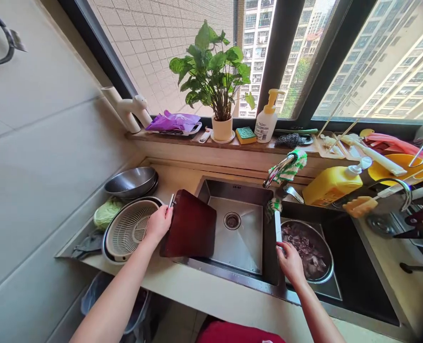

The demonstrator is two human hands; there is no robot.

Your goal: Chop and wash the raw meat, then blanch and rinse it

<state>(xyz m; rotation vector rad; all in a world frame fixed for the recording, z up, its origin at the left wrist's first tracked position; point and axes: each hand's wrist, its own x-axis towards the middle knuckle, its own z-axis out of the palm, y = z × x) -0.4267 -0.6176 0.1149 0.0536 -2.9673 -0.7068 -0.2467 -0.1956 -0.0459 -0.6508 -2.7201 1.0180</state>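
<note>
My left hand [159, 224] is closed around the metal edge handle of a dark red chopping board [192, 226]. The board is tilted over the left rim of the steel sink [245, 238]. My right hand [289, 261] grips a narrow, shiny knife [278, 226], its blade pointing away from me above the sink divider. Most of its handle is hidden by my fingers. Just right of that hand, a round metal bowl [331, 271] holds dark reddish meat pieces [304, 245] in liquid, in the right basin. The tap [277, 170], wrapped in a green-and-white cloth [297, 164], stands behind.
Left of the board are a beige colander [125, 233], dark pans [131, 182] and a cabbage [106, 213]. A potted plant [222, 128], a sponge [246, 135] and a pump bottle [266, 125] line the sill. A yellow bottle [329, 186] stands behind the right basin.
</note>
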